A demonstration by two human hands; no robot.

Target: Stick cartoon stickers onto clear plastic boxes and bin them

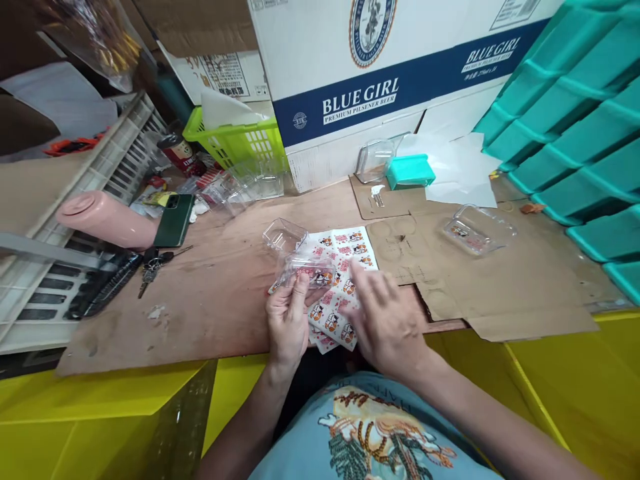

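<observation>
My left hand (290, 320) grips a clear plastic box (313, 272) that has a printed sticker on it, thumb on the near side. Beneath and to the right lie sheets of stickers (331, 313) with orange and pink prints. Over the right part of these sheets is my right hand (383, 313), smeared by motion, so what its fingertips hold is unclear. Another clear container (285, 237) lies just behind the box. On the cardboard (505, 287) at the right rests a clear box with a sticker (470, 237).
Teal crates (575, 120) stack up at the right. A teal box (410, 171) and white papers (457, 167) lie behind the cardboard. Keys (150, 263), a phone (174, 221) and a pink bottle (107, 220) are at the left, near a green basket (240, 141).
</observation>
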